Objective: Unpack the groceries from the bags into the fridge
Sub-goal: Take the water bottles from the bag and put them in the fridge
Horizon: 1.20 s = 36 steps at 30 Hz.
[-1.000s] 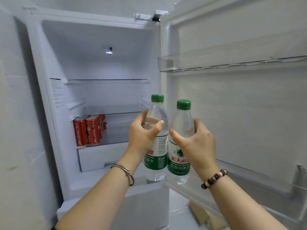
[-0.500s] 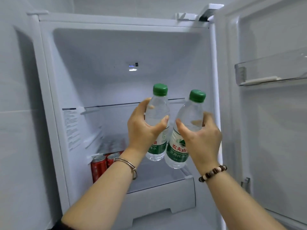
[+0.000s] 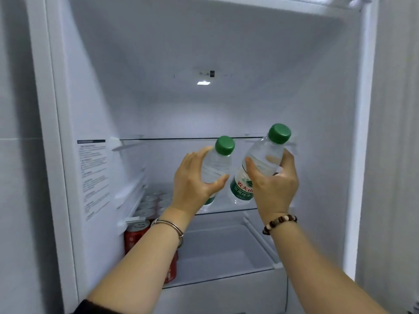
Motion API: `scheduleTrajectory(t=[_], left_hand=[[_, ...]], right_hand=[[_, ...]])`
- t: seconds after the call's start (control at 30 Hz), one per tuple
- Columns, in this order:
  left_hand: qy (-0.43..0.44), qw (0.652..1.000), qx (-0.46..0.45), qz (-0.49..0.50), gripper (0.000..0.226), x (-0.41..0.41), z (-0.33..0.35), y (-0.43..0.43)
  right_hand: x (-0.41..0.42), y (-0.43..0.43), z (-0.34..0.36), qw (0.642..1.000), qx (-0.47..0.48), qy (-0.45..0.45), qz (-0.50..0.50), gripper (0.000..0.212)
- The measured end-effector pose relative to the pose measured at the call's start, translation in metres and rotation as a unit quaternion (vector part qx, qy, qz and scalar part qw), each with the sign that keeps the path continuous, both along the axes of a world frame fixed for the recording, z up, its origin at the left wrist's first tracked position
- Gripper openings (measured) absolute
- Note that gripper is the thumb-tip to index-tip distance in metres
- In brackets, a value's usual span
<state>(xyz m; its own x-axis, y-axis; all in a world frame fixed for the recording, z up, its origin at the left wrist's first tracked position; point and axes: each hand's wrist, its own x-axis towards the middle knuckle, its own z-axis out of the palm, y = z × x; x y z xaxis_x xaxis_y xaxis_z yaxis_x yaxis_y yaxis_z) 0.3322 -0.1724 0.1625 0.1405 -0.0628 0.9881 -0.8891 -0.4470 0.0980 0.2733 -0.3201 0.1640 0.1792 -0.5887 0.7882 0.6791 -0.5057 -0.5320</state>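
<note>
Left bottle [image 3: 216, 171]: clear ribbed plastic, cylindrical, round green screw cap, green-and-white label mostly hidden behind the palm. Long axis near upright, cap leaning slightly right. Held in the left hand [image 3: 192, 184], grip clamped around the mid-body, thumb across the front.

Right bottle [image 3: 256, 168]: same clear plastic and green cap, green label with white characters showing low on the body. Long axis tilted, cap up and to the right, base down-left. Held in the right hand [image 3: 275, 184], grip clamped around the upper body.

Both bottles sit inside the open fridge [image 3: 97, 87] cavity, between the upper glass shelf [image 3: 172, 138] and the middle glass shelf [image 3: 229, 210], bases just above the latter; contact cannot be told.

Red cans [image 3: 136, 234]: metal cylinders, upright, grouped at left on the lower shelf.

Left wrist: thin metal bangle [image 3: 169, 224]. Right wrist: beaded bracelet [image 3: 280, 223], brown and pale round beads.
</note>
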Motion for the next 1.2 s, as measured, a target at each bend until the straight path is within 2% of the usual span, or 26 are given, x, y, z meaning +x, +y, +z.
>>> scheduleTrajectory(t=[0.07, 0.13, 0.33, 0.5, 0.6, 0.67, 0.73, 0.8, 0.93, 1.2], left_hand=[[-0.015, 0.999, 0.043, 0.029, 0.057, 0.013, -0.01, 0.007], [0.007, 0.997, 0.075, 0.037, 0.057, 0.023, -0.021, 0.013], [0.202, 0.97, 0.111, 0.074, 0.06, 0.039, -0.035, 0.034], [0.267, 0.946, 0.146, 0.114, 0.066, 0.042, -0.043, 0.045], [0.283, 0.931, 0.182, 0.143, 0.076, 0.044, -0.042, 0.044], [0.283, 0.926, 0.201, 0.152, 0.077, 0.046, -0.041, 0.044], [0.284, 0.924, 0.21, 0.147, 0.076, 0.047, -0.041, 0.045], [0.294, 0.922, 0.216, 0.134, 0.075, 0.047, -0.041, 0.046], [0.32, 0.914, 0.227, 0.1, 0.081, 0.047, -0.041, 0.048], [0.391, 0.893, 0.225, 0.012, 0.085, 0.046, -0.04, 0.053]], right_hand=[[0.012, 0.005, -0.004, 0.999, 0.006, 0.017, 0.028, 0.039], [0.022, 0.009, -0.012, 0.998, -0.009, 0.04, 0.04, 0.041], [0.045, 0.015, -0.031, 0.981, -0.102, 0.148, 0.07, 0.047], [0.057, 0.009, -0.042, 0.947, -0.145, 0.275, 0.078, 0.061], [0.06, 0.002, -0.049, 0.915, -0.218, 0.322, 0.103, 0.052], [0.061, 0.002, -0.051, 0.889, -0.267, 0.36, 0.099, 0.053], [0.06, 0.001, -0.049, 0.876, -0.268, 0.386, 0.112, 0.052], [0.059, -0.002, -0.044, 0.874, -0.234, 0.403, 0.139, 0.046], [0.062, -0.005, -0.048, 0.872, -0.224, 0.404, 0.162, 0.058], [0.064, -0.002, -0.049, 0.877, -0.214, 0.395, 0.171, 0.05]])
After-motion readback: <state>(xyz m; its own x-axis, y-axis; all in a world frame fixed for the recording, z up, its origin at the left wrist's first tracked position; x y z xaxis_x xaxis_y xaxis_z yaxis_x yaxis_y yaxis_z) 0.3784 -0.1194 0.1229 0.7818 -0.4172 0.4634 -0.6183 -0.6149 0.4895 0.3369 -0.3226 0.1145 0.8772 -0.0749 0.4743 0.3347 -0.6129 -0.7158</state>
